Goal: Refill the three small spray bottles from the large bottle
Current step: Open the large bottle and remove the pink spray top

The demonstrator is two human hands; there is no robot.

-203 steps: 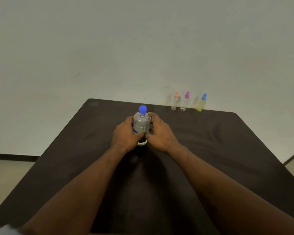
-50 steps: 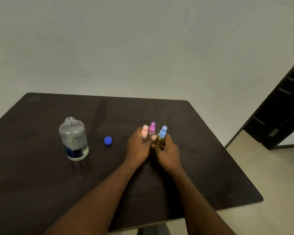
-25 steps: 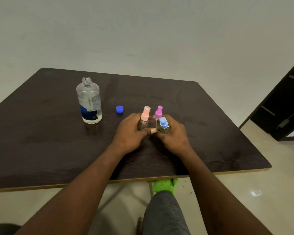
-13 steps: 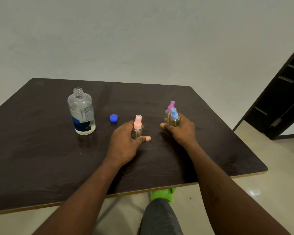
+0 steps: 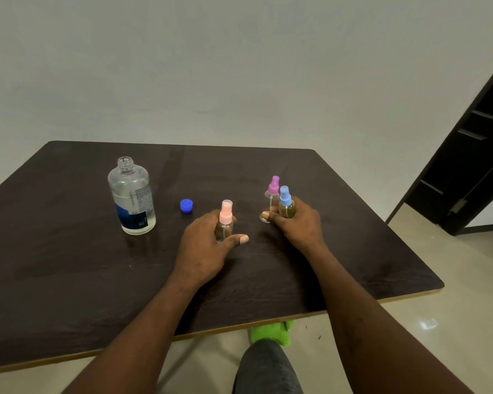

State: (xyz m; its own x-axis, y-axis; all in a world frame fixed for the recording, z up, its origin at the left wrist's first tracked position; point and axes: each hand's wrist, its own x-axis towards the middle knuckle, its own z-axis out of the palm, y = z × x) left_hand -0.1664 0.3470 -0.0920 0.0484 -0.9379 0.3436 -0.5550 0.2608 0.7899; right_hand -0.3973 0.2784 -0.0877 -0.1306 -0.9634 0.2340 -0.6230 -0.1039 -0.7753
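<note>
The large clear bottle stands uncapped at the left of the dark table, partly filled with clear liquid. Its blue cap lies to its right. My left hand curls round the pink-topped spray bottle, thumb stretched out to the right. My right hand holds the blue-topped spray bottle, which has yellowish liquid. The magenta-topped spray bottle stands just left of and behind it, touching my right thumb or very near it.
The table's near edge runs below my forearms, with my knee and a green cloth under it. A dark door frame stands at the right. A plain wall lies behind the table.
The three spray bottles were brought forward from the far edge in a cluster, then split: my left hand drew the pink one left, my right took the other two right. Little moved in the last half second.
</note>
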